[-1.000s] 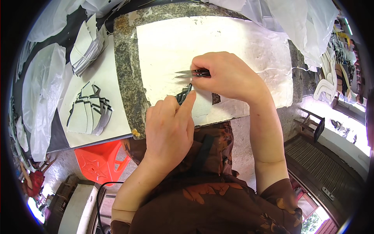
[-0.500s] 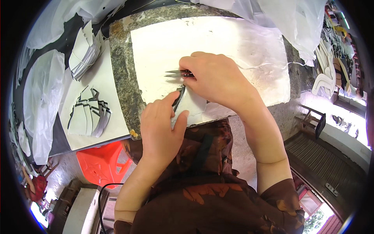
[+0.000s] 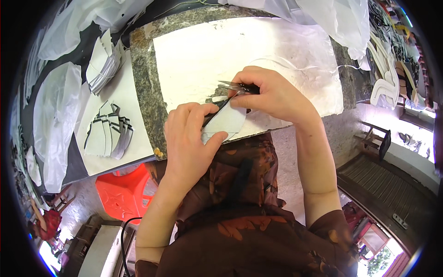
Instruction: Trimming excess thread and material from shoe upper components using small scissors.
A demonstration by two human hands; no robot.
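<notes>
My left hand is closed on a pale grey, flat cut piece with a dark strip along its upper left edge, thumb on the near side and fingers at the strip. The piece rests at the near edge of the white sheet. Small dark-handled thread snips are gripped in my right hand, blades pointing left. My right thumb lies at the piece's top corner; whether it pinches the edge I cannot tell. A small white scrap lies beside the strip.
The white sheet lies on a mottled stone slab. Left of it are a stack of dark-edged pieces and a tied bundle. Plastic bags lie farther left. A red stool stands below the table.
My right hand has moved right with the snips, up along the piece's edge. More of the grey piece now shows, its top corner drawn rightward. The left hand has barely shifted.
</notes>
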